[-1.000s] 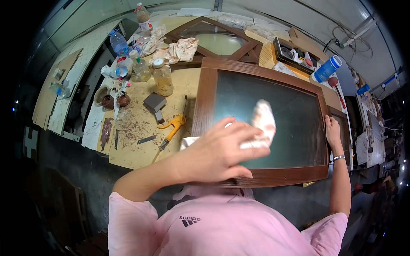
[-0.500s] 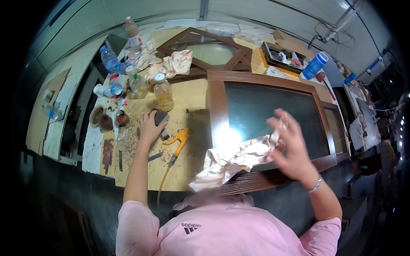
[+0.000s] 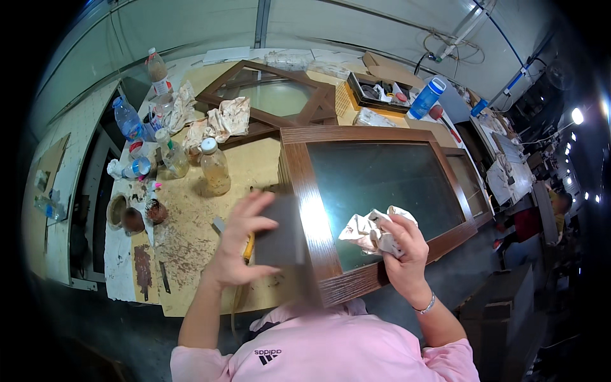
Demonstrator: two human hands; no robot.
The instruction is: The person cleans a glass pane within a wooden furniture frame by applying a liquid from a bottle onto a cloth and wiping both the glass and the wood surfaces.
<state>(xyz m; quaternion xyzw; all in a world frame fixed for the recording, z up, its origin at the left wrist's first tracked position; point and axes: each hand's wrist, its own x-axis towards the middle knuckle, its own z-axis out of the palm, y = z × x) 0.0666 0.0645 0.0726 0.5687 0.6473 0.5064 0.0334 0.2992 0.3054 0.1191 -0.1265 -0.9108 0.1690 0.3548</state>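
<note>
My left hand is raised over the near part of the table. Its fingers and thumb are curved round the edge of a dark grey block, smeared by motion, beside the left edge of a brown wooden-framed glass panel. In my right hand is a bunched, stained white cloth, held over the lower right part of the glass. Behind my left hand a yellow air blow gun is mostly hidden.
A capped glass jar, several plastic bottles and small pots stand on the left. Stained cloths and stacked brown frames lie behind. A box of odds and ends and a blue bottle are far right.
My left hand has lifted the grey block off the table and brought it nearer, toward the panel's left edge. My right hand has gathered the hanging cloth into a bunch.
</note>
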